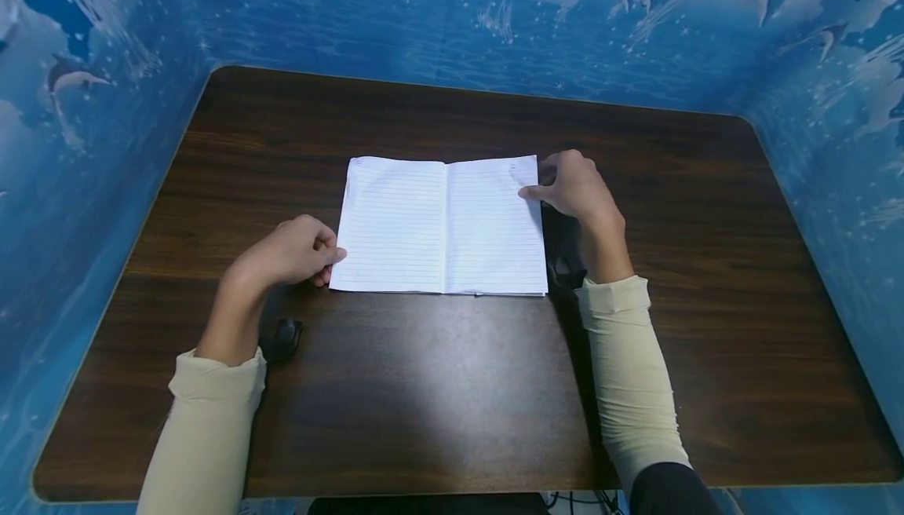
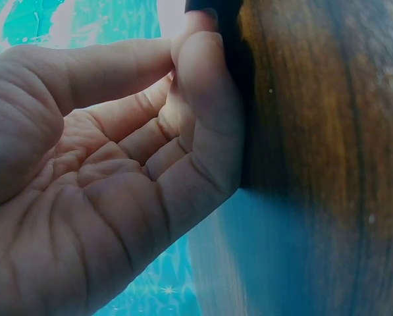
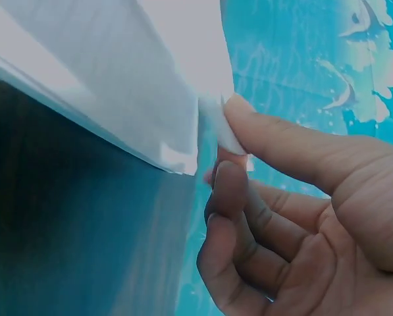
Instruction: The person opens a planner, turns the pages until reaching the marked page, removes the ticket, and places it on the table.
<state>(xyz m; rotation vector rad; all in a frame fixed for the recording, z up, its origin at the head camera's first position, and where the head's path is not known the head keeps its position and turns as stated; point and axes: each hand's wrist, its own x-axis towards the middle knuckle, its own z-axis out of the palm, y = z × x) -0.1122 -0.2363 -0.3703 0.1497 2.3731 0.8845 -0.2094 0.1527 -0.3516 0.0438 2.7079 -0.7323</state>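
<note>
An open notebook (image 1: 395, 224) with white ruled pages lies on the wooden table, its spine running down the middle. My left hand (image 1: 300, 252) pinches the notebook's left edge near the lower corner, the thumb on top of the paper. In the left wrist view the fingers of that left hand (image 2: 150, 131) are curled, with thumb and index finger meeting. On the other side, my right hand (image 1: 575, 185) is at the upper right edge. Seen from the right wrist, the right hand (image 3: 295, 204) pinches a notebook page (image 3: 212, 118) between thumb and fingers, its edge raised off the pages below.
The dark brown table (image 1: 706, 303) extends around the notebook on all sides. A blue curtain (image 1: 424, 44) with dolphins surrounds its back and sides. A small black device (image 1: 282, 338) sits by the left wrist. Cables (image 1: 582, 502) show below the front edge.
</note>
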